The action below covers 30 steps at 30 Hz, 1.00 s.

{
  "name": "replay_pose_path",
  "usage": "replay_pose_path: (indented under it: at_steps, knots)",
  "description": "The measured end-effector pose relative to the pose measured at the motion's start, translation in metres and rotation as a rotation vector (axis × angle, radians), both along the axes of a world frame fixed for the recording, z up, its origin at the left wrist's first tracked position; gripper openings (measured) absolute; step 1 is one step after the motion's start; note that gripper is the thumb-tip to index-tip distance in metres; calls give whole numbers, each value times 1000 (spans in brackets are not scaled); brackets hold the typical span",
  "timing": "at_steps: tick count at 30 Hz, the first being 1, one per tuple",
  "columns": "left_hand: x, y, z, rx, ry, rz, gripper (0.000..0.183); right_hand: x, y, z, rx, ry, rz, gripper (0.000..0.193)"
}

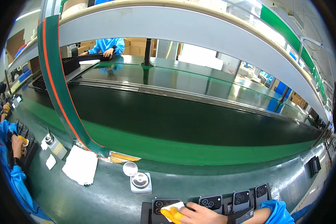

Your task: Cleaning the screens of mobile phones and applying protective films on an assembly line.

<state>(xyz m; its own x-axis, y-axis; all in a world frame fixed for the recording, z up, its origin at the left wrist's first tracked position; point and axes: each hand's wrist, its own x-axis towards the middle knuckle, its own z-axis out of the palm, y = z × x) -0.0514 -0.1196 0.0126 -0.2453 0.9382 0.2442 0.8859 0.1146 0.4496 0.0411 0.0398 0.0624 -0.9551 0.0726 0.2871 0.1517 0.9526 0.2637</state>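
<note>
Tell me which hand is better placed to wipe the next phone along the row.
Right, most likely. The right hand rests on the row, pinning a white cloth to the leftmost phone, and the next phone lies just beside its knuckles. The left hand is out of view.

Four dark rectangular phones [211, 202] standing in black rack at near bench edge. Two clear pump-top liquid dispensers [140, 182]. One stack of white wiping cloths [80, 165]. One small white cloth pad [50, 161]. Two people in blue sleeves [109, 45] visible nearby.

Bright overhead light, belt [183, 123] glare (fisheye edges bent, dark).
</note>
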Motion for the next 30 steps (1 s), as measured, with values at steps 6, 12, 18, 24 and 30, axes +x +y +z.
replay_pose_path:
  at_steps: [6, 12, 18, 24, 30]
  knots:
    - [2, 1, -1, 33, 10, 18, 57, -8, 10, -1, -110, -13, -40, 51]
    - [1, 1, -2, -4, -8, 32, 58, -10, 16, -2, -120, -23, 41, 49]
    - [5, 1, -3, 17, 9, 46, 57, -4, 12, -1, -87, -31, 4, 49]
    - [1, -1, -4, 2, 7, 50, 57, -3, 11, 0, -116, -63, -16, 50]
    - [5, 0, -2, -6, 6, 50, 59, -1, 23, 10, -401, 134, -114, 41]
